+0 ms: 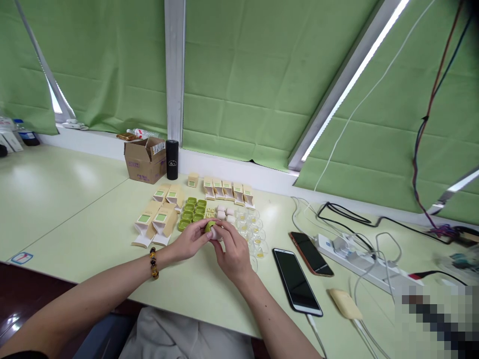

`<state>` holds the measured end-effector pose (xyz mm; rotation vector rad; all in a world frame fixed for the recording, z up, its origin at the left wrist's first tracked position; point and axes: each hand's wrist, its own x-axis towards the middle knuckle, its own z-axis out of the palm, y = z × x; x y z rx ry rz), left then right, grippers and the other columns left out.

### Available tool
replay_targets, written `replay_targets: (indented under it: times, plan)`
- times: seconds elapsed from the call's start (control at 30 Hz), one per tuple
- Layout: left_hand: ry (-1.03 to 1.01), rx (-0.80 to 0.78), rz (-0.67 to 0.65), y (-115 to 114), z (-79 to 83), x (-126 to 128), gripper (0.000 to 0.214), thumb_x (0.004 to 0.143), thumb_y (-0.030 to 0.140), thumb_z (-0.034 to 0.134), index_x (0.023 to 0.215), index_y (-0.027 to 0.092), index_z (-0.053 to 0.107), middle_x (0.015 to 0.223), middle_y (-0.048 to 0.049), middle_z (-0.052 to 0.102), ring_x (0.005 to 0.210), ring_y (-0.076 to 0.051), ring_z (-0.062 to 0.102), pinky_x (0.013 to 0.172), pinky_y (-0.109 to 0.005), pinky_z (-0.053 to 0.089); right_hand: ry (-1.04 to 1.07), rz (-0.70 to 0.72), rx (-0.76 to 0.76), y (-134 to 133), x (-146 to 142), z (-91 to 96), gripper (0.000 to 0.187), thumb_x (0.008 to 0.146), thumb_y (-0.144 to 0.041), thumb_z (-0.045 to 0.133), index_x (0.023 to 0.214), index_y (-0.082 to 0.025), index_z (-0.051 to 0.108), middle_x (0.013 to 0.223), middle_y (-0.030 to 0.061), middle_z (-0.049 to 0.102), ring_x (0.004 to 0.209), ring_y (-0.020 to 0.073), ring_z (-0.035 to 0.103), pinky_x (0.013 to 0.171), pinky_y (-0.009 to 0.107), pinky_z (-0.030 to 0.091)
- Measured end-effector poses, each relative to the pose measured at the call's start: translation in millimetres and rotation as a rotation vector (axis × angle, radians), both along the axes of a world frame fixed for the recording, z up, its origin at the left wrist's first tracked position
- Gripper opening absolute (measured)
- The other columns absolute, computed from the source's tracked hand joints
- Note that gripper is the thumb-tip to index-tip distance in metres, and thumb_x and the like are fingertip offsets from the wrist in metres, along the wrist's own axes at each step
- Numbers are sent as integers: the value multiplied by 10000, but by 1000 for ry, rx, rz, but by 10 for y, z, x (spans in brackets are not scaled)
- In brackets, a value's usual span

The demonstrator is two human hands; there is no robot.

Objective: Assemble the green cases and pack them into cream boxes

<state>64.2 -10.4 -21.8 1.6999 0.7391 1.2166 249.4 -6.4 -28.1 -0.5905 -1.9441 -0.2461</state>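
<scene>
In front of me, both hands are brought together over the table. My left hand (191,240) is closed around a small green case (209,226). My right hand (235,252) pinches a pale pinkish piece (214,233) against the case; the fingers partly hide both. Just beyond stand two columns of open green cases (188,215). Beside them lie small yellow pieces (210,213) and several pale pink blocks (221,212). Clear plastic shells (257,234), some with a yellow spot inside, sit to the right of my right hand.
Open small cartons stand at left (160,219) and in a back row (227,189). A cardboard box (144,162) and black tumbler (172,159) are behind. To the right lie two phones (297,281) (310,253), a power strip (359,262), a pale charger (345,304) and cables.
</scene>
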Motion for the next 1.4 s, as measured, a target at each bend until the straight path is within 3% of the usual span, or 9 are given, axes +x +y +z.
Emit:
replay_targets:
  times: [0.3, 0.6, 0.73, 0.87, 0.97, 1.1, 1.4]
  plan:
    - [-2, -13, 62, -11, -12, 49, 492, 1014, 501, 610, 1394, 189, 650, 1300, -134, 719, 1167, -256, 680, 1054, -395, 554, -16, -20, 23, -27, -13, 29, 366, 1003, -119, 579, 1362, -189, 601, 1172, 172, 724, 1115, 271, 741, 825, 394, 683]
    - [34, 75, 157, -65, -64, 85, 491, 1050, 483, 545, 1449, 204, 608, 1393, -141, 671, 1244, -267, 646, 1116, -404, 511, -5, -22, 84, -39, -37, 45, 403, 976, -75, 603, 1370, -159, 601, 1152, 194, 716, 1075, 278, 739, 805, 395, 684]
    - [5, 38, 109, -73, -45, 75, 486, 1034, 471, 590, 1438, 201, 620, 1387, -148, 672, 1252, -277, 641, 1132, -405, 499, 5, -7, 54, -33, -29, 38, 437, 992, -92, 579, 1418, -187, 574, 1192, 188, 712, 1124, 280, 730, 846, 412, 682]
    - [-38, 15, 39, -26, -80, 82, 601, 948, 438, 737, 1468, 188, 570, 1394, -159, 645, 1294, -287, 606, 1161, -417, 469, -24, 6, -3, -7, -16, 10, 486, 1007, -93, 495, 1482, -194, 526, 1306, 198, 681, 1231, 288, 694, 929, 444, 670]
    - [-18, -11, 69, 19, -108, 99, 612, 908, 447, 784, 1422, 177, 589, 1312, -137, 674, 1175, -260, 633, 1093, -405, 500, -49, 7, -29, 5, -24, -20, 520, 1008, -93, 478, 1520, -181, 493, 1326, 202, 674, 1261, 292, 680, 965, 455, 663]
    - [13, -35, 88, 39, -64, 103, 524, 944, 510, 724, 1322, 155, 643, 1154, -107, 715, 990, -222, 641, 956, -356, 527, -57, -17, -54, 1, -45, -38, 550, 1021, -120, 508, 1563, -195, 451, 1347, 199, 663, 1278, 300, 669, 1001, 472, 652]
    - [16, -54, 56, 42, -34, 70, 505, 964, 552, 681, 1256, 140, 667, 1039, -81, 706, 973, -220, 623, 846, -312, 510, -47, -44, -74, -10, -48, -50, 554, 1024, -99, 514, 1567, -188, 447, 1324, 198, 664, 1262, 301, 672, 995, 458, 652]
